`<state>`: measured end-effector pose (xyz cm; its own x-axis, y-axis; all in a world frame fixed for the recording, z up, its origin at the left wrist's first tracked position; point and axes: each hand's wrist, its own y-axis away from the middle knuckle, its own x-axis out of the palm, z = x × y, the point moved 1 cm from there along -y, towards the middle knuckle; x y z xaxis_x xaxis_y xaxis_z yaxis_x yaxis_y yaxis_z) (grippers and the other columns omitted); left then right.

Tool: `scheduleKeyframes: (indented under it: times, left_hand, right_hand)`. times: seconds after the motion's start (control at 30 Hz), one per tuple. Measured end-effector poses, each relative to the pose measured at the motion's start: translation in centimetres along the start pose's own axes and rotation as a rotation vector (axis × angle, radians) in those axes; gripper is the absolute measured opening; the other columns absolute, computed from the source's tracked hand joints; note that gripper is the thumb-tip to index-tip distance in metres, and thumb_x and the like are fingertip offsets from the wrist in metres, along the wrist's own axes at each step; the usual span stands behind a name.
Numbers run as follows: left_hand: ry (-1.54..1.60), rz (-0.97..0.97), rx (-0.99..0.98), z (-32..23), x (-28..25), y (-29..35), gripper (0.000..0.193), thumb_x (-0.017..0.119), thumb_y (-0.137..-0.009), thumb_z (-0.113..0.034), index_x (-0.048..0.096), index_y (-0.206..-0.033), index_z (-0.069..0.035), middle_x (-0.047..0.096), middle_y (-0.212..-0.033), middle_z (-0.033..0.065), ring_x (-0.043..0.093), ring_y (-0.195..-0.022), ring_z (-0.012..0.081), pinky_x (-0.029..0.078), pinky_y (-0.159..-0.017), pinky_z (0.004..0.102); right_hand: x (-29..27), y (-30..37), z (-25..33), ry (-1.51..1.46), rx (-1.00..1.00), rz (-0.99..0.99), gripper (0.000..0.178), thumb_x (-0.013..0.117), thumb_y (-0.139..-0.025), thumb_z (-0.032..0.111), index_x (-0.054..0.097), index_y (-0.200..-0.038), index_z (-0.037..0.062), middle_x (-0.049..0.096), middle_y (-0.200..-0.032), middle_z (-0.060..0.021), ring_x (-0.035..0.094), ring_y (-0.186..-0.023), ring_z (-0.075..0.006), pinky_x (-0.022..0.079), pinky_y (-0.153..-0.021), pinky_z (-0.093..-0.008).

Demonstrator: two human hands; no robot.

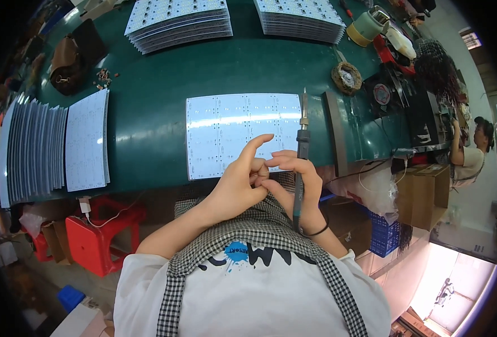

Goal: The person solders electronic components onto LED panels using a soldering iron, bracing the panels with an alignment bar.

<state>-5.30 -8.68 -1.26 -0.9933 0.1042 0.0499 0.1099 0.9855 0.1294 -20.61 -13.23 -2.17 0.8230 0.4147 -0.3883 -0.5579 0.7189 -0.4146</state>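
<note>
In front of me on the green bench lies a white circuit board panel [220,126], its face marked in a grid. Over its near edge my two hands meet. My right hand [304,182] holds a soldering iron [303,139] upright, with the tip pointing away from me and the cord trailing by the wrist. Fingers of that hand also touch those of the left. My left hand [240,182] has its index finger stretched out and its other fingers curled closed against the right fingertips. Whatever may be pinched between them is too small to make out.
Stacks of panels [181,25] stand at the far side, with a row of upright panels [38,149] at left. On the right are a solder wire roll [347,77], a dark bar [334,132] and a black box [428,118]. A red stool [99,238] stands below left. Another person [470,154] sits far right.
</note>
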Motion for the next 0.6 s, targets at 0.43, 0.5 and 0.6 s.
scheduleKeyframes:
  times: [0.43,0.5,0.6]
  left_hand:
    - [-0.224,0.016,0.017,0.3,-0.9,3.6,0.023,0.064,-0.083,-0.001,0.063,-0.106,0.001,0.06,-0.076,0.0057,0.055,-0.068,0.0116,0.044,-0.063,0.0232]
    - [-0.274,-0.063,-0.115,0.5,-2.0,4.0,0.01,0.063,-0.084,-0.002,0.069,-0.092,0.001,0.067,-0.077,0.008,0.059,-0.069,0.012,0.045,-0.062,0.0239]
    - [-0.198,-0.445,-0.153,1.1,-7.6,5.9,0.01,0.064,-0.081,0.001,0.07,-0.089,0.001,0.065,-0.076,0.0045,0.059,-0.067,0.0094,0.046,-0.062,0.0229]
  right_hand:
    - [-1.5,0.2,1.9,0.186,-0.069,0.237,0.021,0.077,-0.068,0.002,0.064,-0.082,0.0094,0.066,-0.078,-0.0048,0.06,-0.065,-0.0226,0.048,-0.059,-0.0291]
    - [-3.0,0.1,1.0,0.168,-0.074,0.082,0.021,0.076,-0.068,-0.001,0.065,-0.082,0.0086,0.064,-0.072,-0.0049,0.06,-0.061,-0.0199,0.048,-0.057,-0.0286]
    - [-9.0,-1.2,-1.4,0.03,0.117,-0.123,0.039,0.062,-0.086,0.038,0.062,-0.102,0.0022,0.06,-0.065,-0.0039,0.058,-0.056,-0.0127,0.047,-0.051,-0.0236]
